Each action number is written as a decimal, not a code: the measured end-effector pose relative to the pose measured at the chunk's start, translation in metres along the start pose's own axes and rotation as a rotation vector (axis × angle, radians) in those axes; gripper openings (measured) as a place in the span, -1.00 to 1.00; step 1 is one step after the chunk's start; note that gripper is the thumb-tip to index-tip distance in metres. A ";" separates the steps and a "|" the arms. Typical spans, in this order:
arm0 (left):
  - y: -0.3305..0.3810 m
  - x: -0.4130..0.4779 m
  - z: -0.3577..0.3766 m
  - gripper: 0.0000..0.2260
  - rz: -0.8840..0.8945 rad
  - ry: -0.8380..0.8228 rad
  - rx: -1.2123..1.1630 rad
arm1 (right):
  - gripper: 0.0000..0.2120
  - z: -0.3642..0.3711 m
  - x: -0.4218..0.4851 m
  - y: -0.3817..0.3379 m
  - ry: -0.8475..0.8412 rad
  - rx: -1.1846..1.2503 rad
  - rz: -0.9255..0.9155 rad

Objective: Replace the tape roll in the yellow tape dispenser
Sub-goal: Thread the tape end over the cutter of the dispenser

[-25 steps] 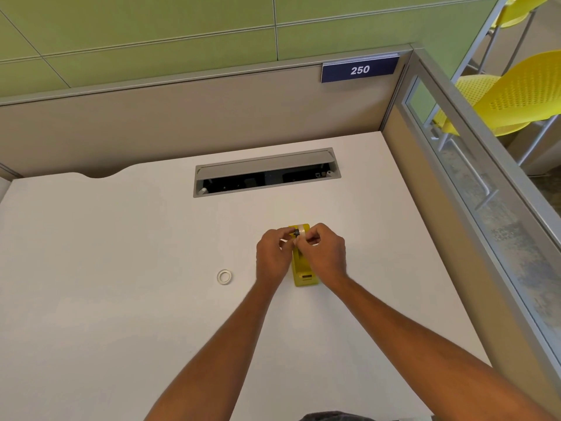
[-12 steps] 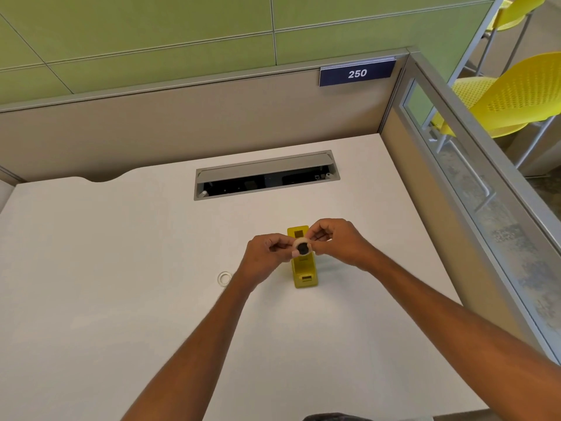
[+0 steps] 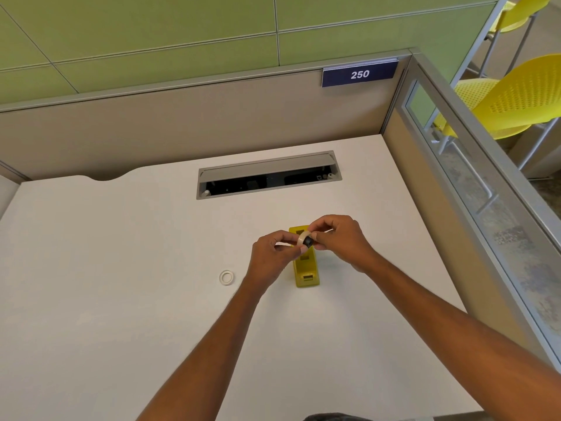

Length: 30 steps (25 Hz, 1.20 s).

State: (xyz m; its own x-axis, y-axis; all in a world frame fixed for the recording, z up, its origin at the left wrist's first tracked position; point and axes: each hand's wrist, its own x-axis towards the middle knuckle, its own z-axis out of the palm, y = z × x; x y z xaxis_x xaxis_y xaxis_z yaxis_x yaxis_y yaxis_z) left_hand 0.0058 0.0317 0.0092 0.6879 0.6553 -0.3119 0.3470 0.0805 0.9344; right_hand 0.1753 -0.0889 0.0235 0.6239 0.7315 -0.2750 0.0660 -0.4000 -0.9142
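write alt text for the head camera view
Two bare hands, left hand and right hand, hold a tape roll with a black core above a yellow tape dispenser on a white desk; a white ring lies left.

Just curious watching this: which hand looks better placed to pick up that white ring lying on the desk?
Left. The left hand is nearer the white ring, which lies on its side of the yellow dispenser; the right hand would have to cross over.

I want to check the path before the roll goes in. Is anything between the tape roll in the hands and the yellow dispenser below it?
Nothing visible. Both hands hold the tape roll just above the yellow tape dispenser, whose open slot shows no obstruction; its far end is hidden behind the roll and fingers.
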 end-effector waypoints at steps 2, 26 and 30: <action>0.001 0.000 0.000 -0.82 -0.013 0.011 -0.014 | -0.86 0.001 -0.001 -0.001 -0.033 0.029 0.006; -0.021 0.014 0.019 -0.64 0.113 0.134 0.248 | -0.66 0.021 0.009 0.015 0.043 -0.220 -0.108; -0.025 0.016 0.025 -0.66 0.136 0.175 0.334 | -0.64 0.028 0.010 0.022 0.077 -0.240 -0.121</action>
State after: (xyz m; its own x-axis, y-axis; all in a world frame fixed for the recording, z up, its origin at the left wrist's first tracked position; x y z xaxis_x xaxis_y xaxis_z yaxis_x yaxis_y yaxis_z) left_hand 0.0242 0.0218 -0.0238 0.6326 0.7638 -0.1282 0.4686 -0.2457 0.8486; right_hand 0.1614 -0.0750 -0.0076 0.6570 0.7416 -0.1358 0.3209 -0.4381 -0.8397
